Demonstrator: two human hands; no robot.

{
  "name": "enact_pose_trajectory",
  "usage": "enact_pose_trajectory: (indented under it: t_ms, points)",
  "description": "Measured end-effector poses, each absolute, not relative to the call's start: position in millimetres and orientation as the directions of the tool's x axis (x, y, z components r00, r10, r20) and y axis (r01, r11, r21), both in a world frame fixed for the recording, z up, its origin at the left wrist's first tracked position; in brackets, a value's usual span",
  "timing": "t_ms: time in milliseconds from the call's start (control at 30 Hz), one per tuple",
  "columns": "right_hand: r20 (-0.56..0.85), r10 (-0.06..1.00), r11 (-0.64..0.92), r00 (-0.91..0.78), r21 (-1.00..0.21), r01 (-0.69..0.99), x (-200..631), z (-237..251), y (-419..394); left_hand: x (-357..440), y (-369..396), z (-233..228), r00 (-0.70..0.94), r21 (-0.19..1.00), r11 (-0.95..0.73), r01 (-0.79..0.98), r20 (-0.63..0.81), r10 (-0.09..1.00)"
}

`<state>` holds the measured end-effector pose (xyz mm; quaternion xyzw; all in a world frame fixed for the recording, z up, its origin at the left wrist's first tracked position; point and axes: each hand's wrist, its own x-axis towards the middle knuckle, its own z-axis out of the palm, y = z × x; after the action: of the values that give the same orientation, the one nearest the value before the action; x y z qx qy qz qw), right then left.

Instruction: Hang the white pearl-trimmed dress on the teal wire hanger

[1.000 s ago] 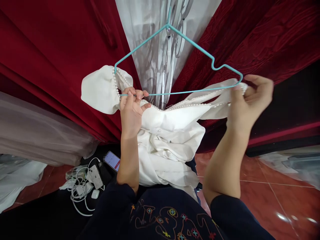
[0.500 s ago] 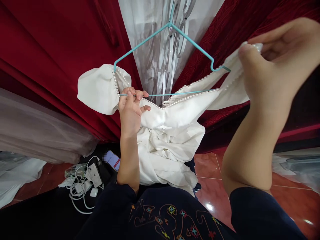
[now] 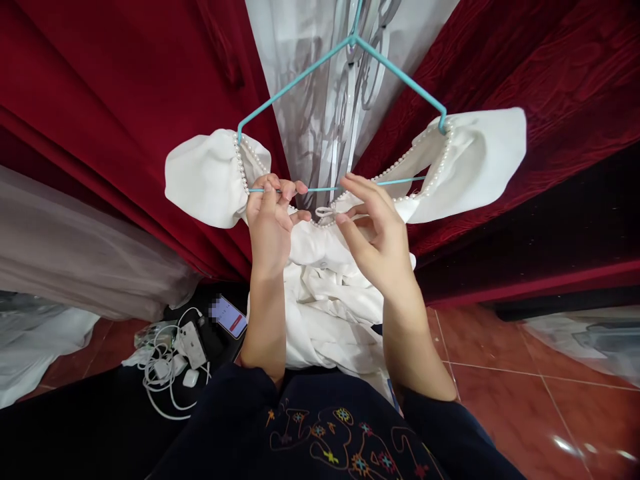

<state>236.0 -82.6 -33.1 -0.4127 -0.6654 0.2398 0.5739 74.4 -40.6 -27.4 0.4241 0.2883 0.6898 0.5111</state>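
White garment (image 3: 330,320) lies bunched across my lap, its neckline raised in front of me and its two shoulders at the ends of a teal hanger (image 3: 300,81). The bulk appears unsecured; should it slide, its weight could drag the neckline off one side or carry cloth down to the tiled floor (image 3: 505,413).

Left hand (image 3: 270,230): fingers pinched round the hanger's lower bar. If that pinch slackens, I judge the frame may tilt. Right hand (image 3: 377,240): thumb and forefinger apart, beside a small white loop (image 3: 330,213) at the neckline; whether the hidden fingers hold any cloth, I cannot tell. A careless pull could catch the loop and shift the neckline.

Pearl trim (image 3: 440,167) sits against the hanger at both shoulders. A tug there may snag or strain the beads. The puffed sleeve (image 3: 493,160) on my right hangs wide, and rough handling could crease it.

Off to my left, a tangled cable (image 3: 173,400) lies near a lit phone (image 3: 230,317); trailing fabric might catch it. Beyond, red curtains (image 3: 125,87) flank white metalwork (image 3: 350,120), a possible snag for the hanger.
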Motion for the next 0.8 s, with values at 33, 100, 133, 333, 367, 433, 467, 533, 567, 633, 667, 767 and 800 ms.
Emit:
enact_pose_trajectory:
  t_ms: [33,100,133,333,367,433,467,533,567,633,667,767,800]
  points:
    - [0.578,0.816,0.557,-0.007,-0.782,0.281,234,-37,-76,75,-41,-27,-0.121,0.834,-0.310,-0.456,0.287,0.950]
    - [0.609,0.793,0.586,-0.016,-0.757,0.290,232,-40,-67,78,-43,-28,-0.121,0.842,-0.306,-0.444,0.282,0.952]
    - [0.622,0.783,0.598,-0.013,-0.747,0.291,232,-41,-64,80,-44,-28,-0.118,0.840,-0.306,-0.447,0.284,0.951]
    - [0.658,0.729,0.599,0.190,-0.747,0.289,229,-43,-64,93,-65,-36,-0.095,0.842,-0.313,-0.439,0.303,0.948]
    - [0.659,0.723,0.598,0.210,-0.748,0.287,229,-43,-64,93,-71,-36,-0.079,0.868,-0.310,-0.388,0.304,0.949]
    - [0.657,0.723,0.597,0.215,-0.750,0.283,229,-43,-64,90,-84,-35,-0.010,0.923,-0.306,-0.233,0.312,0.950]
    - [0.656,0.725,0.598,0.208,-0.750,0.282,229,-43,-64,88,-91,-33,0.001,0.933,-0.327,-0.149,0.331,0.944]
    - [0.660,0.725,0.605,0.198,-0.747,0.276,230,-43,-63,83,-100,-28,-0.107,0.899,-0.438,-0.013,0.434,0.894]
    - [0.664,0.721,0.610,0.198,-0.744,0.274,230,-43,-63,81,-102,-24,-0.224,0.852,-0.521,0.046,0.517,0.826]
    - [0.669,0.714,0.614,0.205,-0.740,0.275,230,-44,-62,78,-99,-19,-0.424,0.722,-0.664,0.194,0.672,0.607]
    - [0.671,0.711,0.615,0.211,-0.738,0.278,229,-45,-61,76,-94,-17,-0.454,0.673,-0.687,0.275,0.721,0.524]
    - [0.677,0.703,0.617,0.216,-0.733,0.287,227,-47,-60,70,-74,-17,-0.422,0.636,-0.640,0.431,0.769,0.480]
    - [0.680,0.702,0.620,0.211,-0.730,0.288,226,-48,-59,68,-66,-18,-0.423,0.651,-0.613,0.449,0.759,0.496]
